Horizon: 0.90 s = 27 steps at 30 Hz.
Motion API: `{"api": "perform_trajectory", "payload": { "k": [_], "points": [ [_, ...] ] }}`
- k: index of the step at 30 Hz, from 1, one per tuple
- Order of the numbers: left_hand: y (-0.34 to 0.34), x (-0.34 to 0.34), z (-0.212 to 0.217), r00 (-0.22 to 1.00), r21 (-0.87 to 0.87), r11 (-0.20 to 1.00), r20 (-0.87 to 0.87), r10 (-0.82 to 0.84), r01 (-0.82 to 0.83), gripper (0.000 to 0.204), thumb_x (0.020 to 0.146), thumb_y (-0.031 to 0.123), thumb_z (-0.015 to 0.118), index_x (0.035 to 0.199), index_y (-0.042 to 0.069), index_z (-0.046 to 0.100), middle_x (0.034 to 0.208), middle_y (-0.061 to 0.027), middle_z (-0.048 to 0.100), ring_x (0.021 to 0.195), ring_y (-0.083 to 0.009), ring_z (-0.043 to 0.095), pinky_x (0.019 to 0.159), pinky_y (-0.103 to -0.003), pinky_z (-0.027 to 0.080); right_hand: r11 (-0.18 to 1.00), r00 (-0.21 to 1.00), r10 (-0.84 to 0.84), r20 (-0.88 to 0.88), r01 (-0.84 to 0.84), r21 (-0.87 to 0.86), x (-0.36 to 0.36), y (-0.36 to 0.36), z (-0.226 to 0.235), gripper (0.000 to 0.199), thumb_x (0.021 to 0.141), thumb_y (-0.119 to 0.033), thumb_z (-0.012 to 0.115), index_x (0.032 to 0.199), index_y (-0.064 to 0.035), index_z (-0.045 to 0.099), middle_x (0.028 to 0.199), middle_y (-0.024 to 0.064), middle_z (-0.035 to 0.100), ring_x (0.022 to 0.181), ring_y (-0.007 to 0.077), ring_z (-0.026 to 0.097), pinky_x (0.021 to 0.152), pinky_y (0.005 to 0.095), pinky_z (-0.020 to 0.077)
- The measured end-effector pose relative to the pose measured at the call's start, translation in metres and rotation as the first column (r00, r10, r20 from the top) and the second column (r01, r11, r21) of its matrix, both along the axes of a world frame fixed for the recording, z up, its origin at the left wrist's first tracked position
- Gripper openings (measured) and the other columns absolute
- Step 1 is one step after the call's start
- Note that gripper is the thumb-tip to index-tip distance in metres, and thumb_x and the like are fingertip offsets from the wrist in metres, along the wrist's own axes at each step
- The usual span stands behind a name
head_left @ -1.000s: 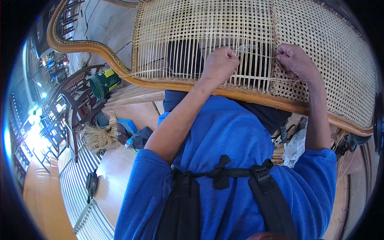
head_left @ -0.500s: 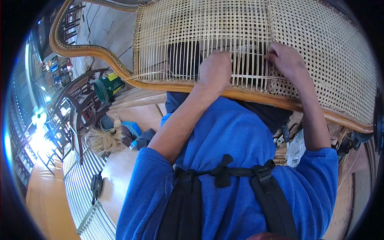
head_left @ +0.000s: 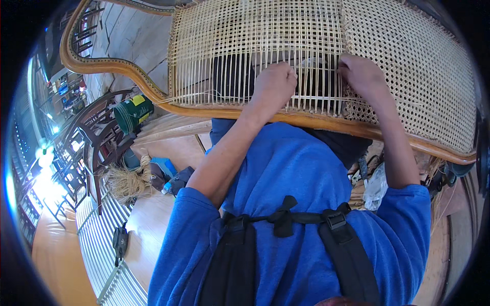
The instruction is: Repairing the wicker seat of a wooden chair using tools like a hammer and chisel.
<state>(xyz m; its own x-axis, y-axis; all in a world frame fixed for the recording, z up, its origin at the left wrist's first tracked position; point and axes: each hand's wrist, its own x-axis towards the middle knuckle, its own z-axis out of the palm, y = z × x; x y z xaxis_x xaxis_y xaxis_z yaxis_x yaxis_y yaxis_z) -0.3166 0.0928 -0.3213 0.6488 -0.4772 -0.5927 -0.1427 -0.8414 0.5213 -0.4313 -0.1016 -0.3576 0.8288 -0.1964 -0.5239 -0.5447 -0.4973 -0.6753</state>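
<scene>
Across my lap lies a curved wooden frame (head_left: 245,113) with cane webbing (head_left: 408,86) on it. Its right part has a close hexagonal weave, while the left part (head_left: 286,28) is a looser grid of strands. Nearest me, mostly upright cane strands (head_left: 321,94) show with open gaps between them. My left hand (head_left: 274,84) is closed over these strands, thumb against the fingers; any strand in it is too thin to make out. At the border of the close weave, my right hand (head_left: 361,76) pinches, fingertips at the strands, and what it grips is hidden.
A green bucket (head_left: 133,112), dark wooden chairs (head_left: 92,137) and a bundle of raw fibre (head_left: 127,181) are at the left. A black pouch-like object (head_left: 120,244) lies lower left. A clear plastic bag (head_left: 376,187) sits by my right arm.
Both hands stay at nearly the same places on the webbing. My left fingers and thumb have shifted slightly, and my right hand has turned a little with its fingers drawn closer in.
</scene>
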Motion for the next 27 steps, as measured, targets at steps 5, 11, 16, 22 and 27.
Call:
{"api": "perform_trajectory", "payload": {
  "k": [5,11,16,22,27],
  "points": [
    [0.006,0.015,0.008,0.839,0.105,0.943,0.432,-0.33,0.316,0.016,0.082,0.012,0.047,0.092,0.008,0.058,0.091,-0.0201,0.058,0.079,-0.0388,0.059,0.068,-0.046,0.048,0.974,0.989,0.126,0.075,-0.109,-0.196,0.014,0.0,0.001,0.015,0.082,-0.015,0.051,0.09,-0.002,0.054,0.087,0.02,0.059,0.084,0.0368,0.057,0.074,0.043,0.0437],
    [0.001,0.01,-0.006,0.777,0.21,0.883,0.421,-0.469,0.419,0.024,0.082,0.017,0.044,0.099,0.013,0.061,0.102,-0.0145,0.059,0.089,-0.0344,0.06,0.073,-0.044,0.048,0.991,0.987,0.089,-0.138,-0.102,-0.092,0.009,-0.011,0.002,0.037,0.081,-0.014,0.048,0.116,-0.0025,0.048,0.101,0.0244,0.058,0.095,0.0397,0.055,0.082,0.0441,0.0432],
    [0.005,0.009,-0.011,0.851,0.102,0.925,0.367,-0.376,0.366,0.022,0.074,0.007,0.055,0.093,-0.001,0.063,0.104,-0.0197,0.056,0.088,-0.0323,0.061,0.069,-0.041,0.052,0.998,0.999,-0.024,0.022,0.025,-0.058,0.007,-0.004,-0.026,0.014,0.077,-0.003,0.048,0.09,0.0011,0.051,0.072,0.0161,0.059,0.059,0.0253,0.06,0.053,0.0367,0.048],
    [0.007,0.019,-0.032,0.85,0.06,0.913,0.345,-0.399,0.404,0.021,0.073,0.007,0.053,0.086,-0.005,0.064,0.092,-0.0227,0.058,0.081,-0.0343,0.062,0.067,-0.041,0.052,0.997,0.996,-0.02,-0.092,0.013,-0.082,0.013,-0.006,-0.038,0.014,0.077,-0.001,0.049,0.09,0.0018,0.052,0.071,0.0161,0.06,0.059,0.0259,0.061,0.053,0.0373,0.0488],
    [0.006,0.033,-0.047,0.849,-0.107,0.867,0.293,-0.44,0.486,0.026,0.077,0.021,0.055,0.089,-0.001,0.063,0.093,-0.0237,0.061,0.086,-0.0358,0.06,0.073,-0.048,0.048,0.917,0.971,0.136,-0.195,-0.198,-0.346,0.021,-0.012,-0.021,0.034,0.083,-0.018,0.046,0.113,-0.0035,0.053,0.107,0.0255,0.056,0.101,0.0405,0.053,0.088,0.0461,0.0412]
  ]
}}
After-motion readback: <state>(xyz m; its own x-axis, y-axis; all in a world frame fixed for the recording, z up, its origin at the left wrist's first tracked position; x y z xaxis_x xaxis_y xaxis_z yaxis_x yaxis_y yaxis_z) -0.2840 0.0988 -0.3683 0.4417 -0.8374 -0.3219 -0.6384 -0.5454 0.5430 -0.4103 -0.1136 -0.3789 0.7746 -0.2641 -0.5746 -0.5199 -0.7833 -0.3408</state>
